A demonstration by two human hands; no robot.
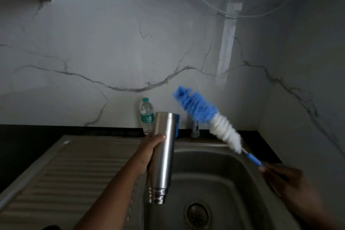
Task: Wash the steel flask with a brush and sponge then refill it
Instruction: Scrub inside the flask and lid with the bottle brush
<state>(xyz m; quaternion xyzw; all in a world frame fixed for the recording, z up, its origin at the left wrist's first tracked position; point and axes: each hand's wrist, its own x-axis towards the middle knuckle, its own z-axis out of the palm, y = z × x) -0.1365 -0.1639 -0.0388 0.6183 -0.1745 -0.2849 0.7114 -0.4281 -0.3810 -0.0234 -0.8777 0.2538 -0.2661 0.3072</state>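
The left hand (149, 152) is closest to us, at about 6 o'clock; its fingers curl tight around the middle of the steel flask (162, 157); the flask hangs upside down over the sink (220, 179), with its threaded mouth pointing at the drain (197, 214); the flask looks hard, smooth and shiny, so it may slip when wet, and the middle seems a good place to hold it; at 4 o'clock the right hand (280, 179) pinches the thin blue handle of the brush (205, 115); the fluffy blue and white bristles look soft and bendy and point up to 1 o'clock; a plastic water bottle (147, 115) stands by the wall at 12 o'clock, beside the tap (195, 129).
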